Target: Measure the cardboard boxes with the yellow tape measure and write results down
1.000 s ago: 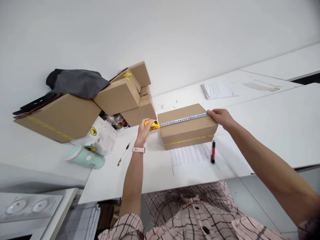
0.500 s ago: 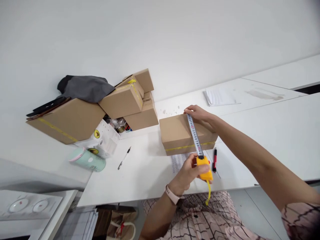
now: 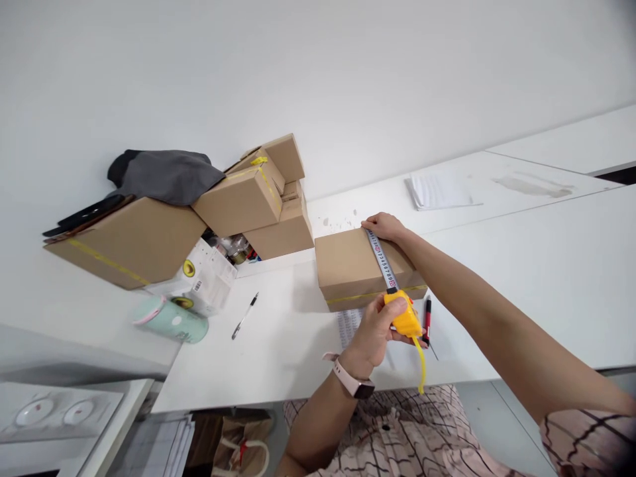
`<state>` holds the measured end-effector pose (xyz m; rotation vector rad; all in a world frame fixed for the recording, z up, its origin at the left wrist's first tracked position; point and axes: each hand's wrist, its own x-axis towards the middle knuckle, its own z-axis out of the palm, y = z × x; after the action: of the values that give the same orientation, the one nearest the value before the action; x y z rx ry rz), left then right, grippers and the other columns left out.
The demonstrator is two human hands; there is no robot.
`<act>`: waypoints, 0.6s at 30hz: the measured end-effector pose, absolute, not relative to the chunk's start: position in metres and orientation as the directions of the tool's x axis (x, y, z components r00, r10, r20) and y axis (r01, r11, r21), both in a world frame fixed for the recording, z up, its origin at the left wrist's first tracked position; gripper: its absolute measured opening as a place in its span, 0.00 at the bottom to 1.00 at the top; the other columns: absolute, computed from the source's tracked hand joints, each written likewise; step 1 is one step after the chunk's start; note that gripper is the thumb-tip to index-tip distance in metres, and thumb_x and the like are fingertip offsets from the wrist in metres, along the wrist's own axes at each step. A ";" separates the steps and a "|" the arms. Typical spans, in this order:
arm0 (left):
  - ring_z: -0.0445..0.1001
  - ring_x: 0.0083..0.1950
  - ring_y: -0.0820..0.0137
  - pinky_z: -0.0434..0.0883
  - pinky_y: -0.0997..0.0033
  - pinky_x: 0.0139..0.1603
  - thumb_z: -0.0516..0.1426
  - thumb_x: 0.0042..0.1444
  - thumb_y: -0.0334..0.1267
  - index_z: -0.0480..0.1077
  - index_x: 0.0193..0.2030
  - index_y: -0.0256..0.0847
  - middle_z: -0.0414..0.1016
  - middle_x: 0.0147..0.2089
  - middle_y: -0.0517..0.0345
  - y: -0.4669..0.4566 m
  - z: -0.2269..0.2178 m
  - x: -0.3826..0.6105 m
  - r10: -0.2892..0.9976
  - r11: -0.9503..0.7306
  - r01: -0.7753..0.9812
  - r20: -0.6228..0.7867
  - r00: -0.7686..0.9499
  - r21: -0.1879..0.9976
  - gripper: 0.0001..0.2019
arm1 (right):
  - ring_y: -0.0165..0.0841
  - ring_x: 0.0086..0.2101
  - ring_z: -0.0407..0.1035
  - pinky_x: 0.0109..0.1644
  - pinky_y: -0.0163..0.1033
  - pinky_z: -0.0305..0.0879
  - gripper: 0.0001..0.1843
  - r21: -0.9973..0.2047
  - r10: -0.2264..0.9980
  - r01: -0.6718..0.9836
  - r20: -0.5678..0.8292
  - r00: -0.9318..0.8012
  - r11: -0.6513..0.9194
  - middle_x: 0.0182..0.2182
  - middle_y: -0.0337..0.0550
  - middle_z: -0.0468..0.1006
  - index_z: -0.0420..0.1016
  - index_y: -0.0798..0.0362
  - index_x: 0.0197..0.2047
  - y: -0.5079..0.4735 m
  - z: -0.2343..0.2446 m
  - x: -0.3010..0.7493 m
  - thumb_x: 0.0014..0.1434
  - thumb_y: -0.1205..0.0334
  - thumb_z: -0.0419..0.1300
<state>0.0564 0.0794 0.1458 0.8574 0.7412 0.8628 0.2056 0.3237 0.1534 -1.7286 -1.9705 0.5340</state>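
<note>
A brown cardboard box (image 3: 348, 262) with yellow tape lies on the white table (image 3: 278, 344). My left hand (image 3: 375, 331) is closed round a yellow tape measure case (image 3: 406, 319) at the box's near edge. The metal tape blade (image 3: 381, 260) runs from it across the box's top to the far edge. There my right hand (image 3: 385, 226) presses the blade's end down with closed fingers. A printed sheet (image 3: 350, 324) sticks out from under the box, and a red marker (image 3: 426, 318) lies right of the case.
Several cardboard boxes (image 3: 238, 195) are stacked at the back left with a grey cloth (image 3: 166, 173) on top. A mint flask (image 3: 171, 320), a white carton (image 3: 206, 275) and a pen (image 3: 245, 315) lie left of the measured box. A folded paper (image 3: 437, 192) is farther back right.
The tape went from lying along the box's length to across its width. My left hand brought the case to the near side and then closer to the box; my right hand shifted to the far edge.
</note>
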 end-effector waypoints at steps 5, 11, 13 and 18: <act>0.79 0.33 0.63 0.81 0.60 0.32 0.69 0.43 0.60 0.69 0.46 0.38 0.72 0.37 0.55 0.077 0.146 0.061 0.871 0.391 -0.343 -0.223 0.438 0.854 0.32 | 0.42 0.38 0.74 0.43 0.40 0.62 0.17 -0.583 0.992 0.803 0.086 -0.094 0.127 0.33 0.45 0.82 0.80 0.48 0.32 0.325 0.152 0.205 0.63 0.47 0.57; 0.78 0.33 0.65 0.79 0.64 0.31 0.69 0.43 0.60 0.69 0.45 0.38 0.73 0.39 0.53 0.079 0.148 0.057 0.864 0.384 -0.335 -0.207 0.458 0.860 0.31 | 0.42 0.41 0.74 0.46 0.41 0.67 0.21 -0.686 0.990 0.715 0.092 -0.104 0.138 0.36 0.46 0.82 0.81 0.51 0.36 0.319 0.163 0.204 0.65 0.44 0.56; 0.78 0.34 0.65 0.80 0.63 0.34 0.70 0.42 0.58 0.69 0.47 0.39 0.73 0.40 0.54 0.071 0.148 0.043 0.879 0.347 -0.334 -0.180 0.442 0.876 0.33 | 0.40 0.44 0.75 0.48 0.40 0.69 0.24 -0.837 0.983 0.515 0.159 -0.094 0.184 0.43 0.47 0.83 0.81 0.50 0.43 0.309 0.172 0.216 0.67 0.42 0.52; 0.77 0.40 0.65 0.78 0.68 0.39 0.74 0.40 0.52 0.66 0.58 0.47 0.76 0.43 0.56 0.040 0.131 -0.017 0.992 0.085 -0.217 -0.062 0.111 0.972 0.39 | 0.38 0.43 0.74 0.52 0.42 0.70 0.30 -0.963 0.917 0.148 0.261 0.301 0.226 0.40 0.50 0.81 0.80 0.51 0.48 0.244 0.165 0.275 0.65 0.34 0.53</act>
<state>-0.0170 0.0401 0.1313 1.0390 1.0053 1.1772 0.2754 0.2442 0.1647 -1.2375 -1.1528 0.7364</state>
